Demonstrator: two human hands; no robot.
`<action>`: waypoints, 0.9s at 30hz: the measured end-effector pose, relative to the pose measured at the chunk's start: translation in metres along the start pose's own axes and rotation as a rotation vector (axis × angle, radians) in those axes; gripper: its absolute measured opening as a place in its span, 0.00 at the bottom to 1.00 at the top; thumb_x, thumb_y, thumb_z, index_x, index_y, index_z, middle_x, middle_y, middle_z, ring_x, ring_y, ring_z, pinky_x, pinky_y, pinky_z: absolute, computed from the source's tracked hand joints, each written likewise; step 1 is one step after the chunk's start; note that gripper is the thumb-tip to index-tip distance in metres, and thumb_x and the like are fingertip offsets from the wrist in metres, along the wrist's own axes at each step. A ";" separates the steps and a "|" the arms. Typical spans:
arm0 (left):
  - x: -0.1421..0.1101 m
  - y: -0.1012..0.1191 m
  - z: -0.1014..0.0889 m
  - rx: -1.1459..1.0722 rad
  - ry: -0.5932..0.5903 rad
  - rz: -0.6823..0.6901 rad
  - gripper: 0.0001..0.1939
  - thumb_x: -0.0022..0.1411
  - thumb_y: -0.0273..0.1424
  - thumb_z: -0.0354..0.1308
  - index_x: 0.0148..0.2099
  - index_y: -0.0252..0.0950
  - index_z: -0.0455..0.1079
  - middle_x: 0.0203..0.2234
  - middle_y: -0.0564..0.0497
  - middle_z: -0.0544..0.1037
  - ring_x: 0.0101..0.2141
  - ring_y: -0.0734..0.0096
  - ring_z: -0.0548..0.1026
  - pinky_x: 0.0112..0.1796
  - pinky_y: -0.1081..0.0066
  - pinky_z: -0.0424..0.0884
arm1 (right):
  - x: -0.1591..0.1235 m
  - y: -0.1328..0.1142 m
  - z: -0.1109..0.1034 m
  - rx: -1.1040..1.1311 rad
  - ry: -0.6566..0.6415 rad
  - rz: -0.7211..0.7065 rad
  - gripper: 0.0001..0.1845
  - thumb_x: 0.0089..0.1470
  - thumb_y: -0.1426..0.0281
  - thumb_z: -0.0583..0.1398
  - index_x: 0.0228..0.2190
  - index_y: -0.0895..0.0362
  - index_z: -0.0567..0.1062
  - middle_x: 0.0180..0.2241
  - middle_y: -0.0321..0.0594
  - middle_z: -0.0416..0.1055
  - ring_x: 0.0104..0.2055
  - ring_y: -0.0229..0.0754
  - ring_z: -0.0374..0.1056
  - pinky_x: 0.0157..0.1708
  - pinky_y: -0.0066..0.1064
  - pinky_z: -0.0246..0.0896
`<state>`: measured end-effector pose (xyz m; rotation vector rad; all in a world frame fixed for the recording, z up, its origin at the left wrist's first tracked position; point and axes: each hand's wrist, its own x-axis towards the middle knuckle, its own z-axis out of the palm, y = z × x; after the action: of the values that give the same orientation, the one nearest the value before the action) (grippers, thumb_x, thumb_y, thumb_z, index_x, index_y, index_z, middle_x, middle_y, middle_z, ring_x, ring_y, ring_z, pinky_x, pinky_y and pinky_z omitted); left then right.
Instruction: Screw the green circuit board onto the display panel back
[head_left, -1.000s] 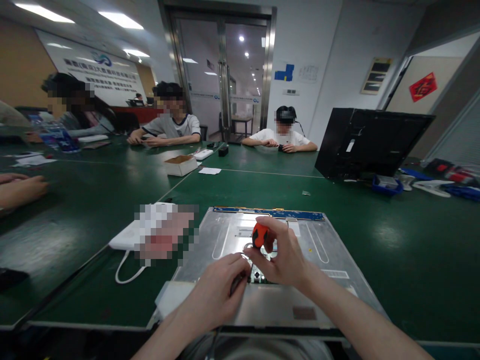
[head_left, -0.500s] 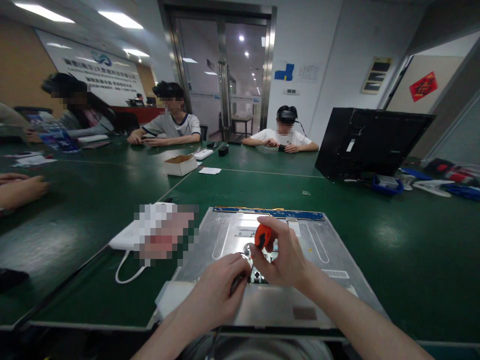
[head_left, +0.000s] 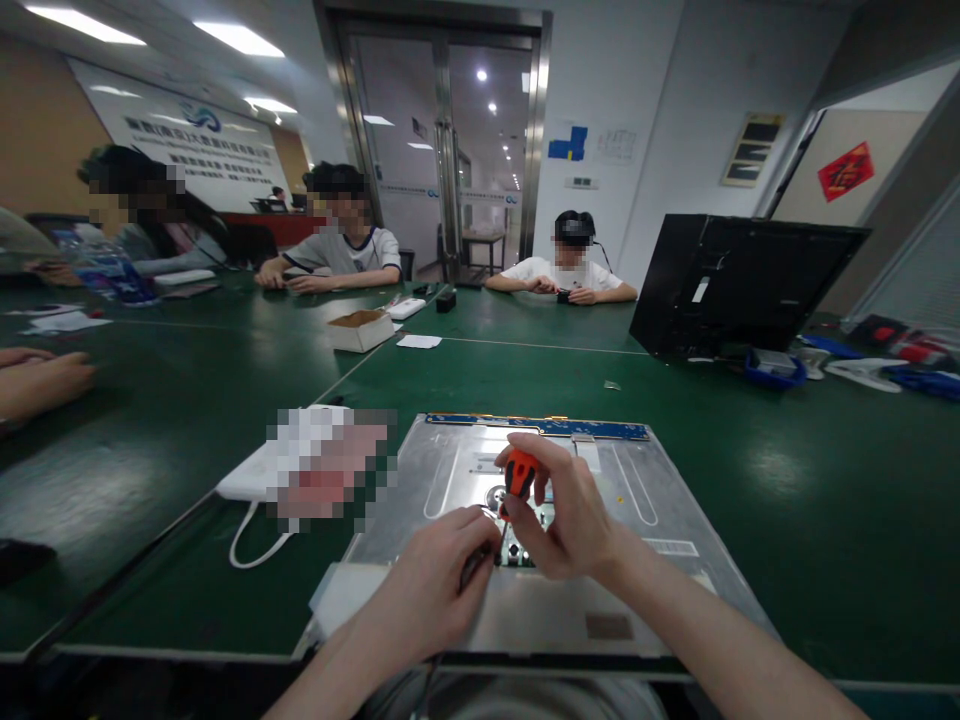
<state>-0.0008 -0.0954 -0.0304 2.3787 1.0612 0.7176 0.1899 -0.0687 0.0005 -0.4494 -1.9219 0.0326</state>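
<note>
A flat silver metal panel (head_left: 555, 610), with a blue circuit strip (head_left: 525, 427) along its far edge, lies on the table in front of me. In my right hand (head_left: 570, 510) is an orange-and-black screwdriver (head_left: 519, 472), gripped by the handle with its shaft pointing down at a small green circuit board (head_left: 516, 553) on the panel. My left hand (head_left: 442, 565) is closed beside the shaft, fingers pinched around something dark that is mostly hidden. Both hands cover part of the board, and the screwdriver's tip is hard to see.
Left of the panel sits a white device (head_left: 251, 470) with a white cable, partly pixelated. A black monitor (head_left: 742, 285) stands at the right, near a blue tray (head_left: 774, 372). Farther off is an open cardboard box (head_left: 360, 330). Several people sit around the green table (head_left: 825, 500).
The screwdriver handle has turned and shifted slightly left in my right hand, and its fingers have changed position. My left hand has stayed about where it was.
</note>
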 end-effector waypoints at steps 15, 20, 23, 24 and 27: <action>0.000 -0.001 0.001 0.008 0.014 0.011 0.10 0.62 0.21 0.49 0.38 0.37 0.70 0.33 0.49 0.77 0.34 0.63 0.74 0.34 0.68 0.64 | 0.001 0.000 0.004 -0.114 0.077 0.007 0.21 0.67 0.65 0.56 0.58 0.53 0.60 0.28 0.30 0.70 0.21 0.35 0.61 0.21 0.26 0.60; -0.001 0.000 0.001 0.009 0.022 0.017 0.11 0.62 0.21 0.49 0.38 0.38 0.71 0.34 0.49 0.77 0.34 0.63 0.74 0.35 0.68 0.65 | 0.002 0.000 0.002 -0.076 0.032 0.006 0.23 0.65 0.68 0.55 0.60 0.54 0.59 0.29 0.33 0.71 0.22 0.36 0.64 0.21 0.28 0.62; 0.000 0.002 -0.001 0.008 0.004 0.006 0.11 0.61 0.21 0.49 0.38 0.38 0.71 0.34 0.49 0.76 0.35 0.63 0.74 0.35 0.68 0.65 | 0.001 0.000 0.000 -0.025 -0.001 0.008 0.28 0.61 0.72 0.54 0.61 0.56 0.58 0.31 0.36 0.72 0.24 0.37 0.66 0.21 0.28 0.63; 0.000 0.002 -0.001 0.009 -0.002 0.000 0.11 0.61 0.21 0.49 0.38 0.38 0.71 0.34 0.48 0.76 0.35 0.63 0.74 0.35 0.69 0.66 | 0.001 0.000 0.000 -0.011 -0.008 0.011 0.29 0.60 0.73 0.55 0.62 0.56 0.57 0.32 0.37 0.72 0.25 0.38 0.66 0.21 0.28 0.63; 0.000 0.004 -0.003 0.012 -0.012 -0.019 0.11 0.61 0.22 0.49 0.38 0.37 0.71 0.34 0.48 0.76 0.35 0.63 0.73 0.35 0.69 0.66 | 0.000 0.001 0.000 -0.003 -0.011 0.019 0.31 0.58 0.74 0.55 0.62 0.56 0.57 0.33 0.38 0.73 0.25 0.38 0.66 0.21 0.28 0.62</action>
<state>-0.0003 -0.0974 -0.0259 2.3770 1.0841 0.6909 0.1900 -0.0679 0.0003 -0.4706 -1.9287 0.0445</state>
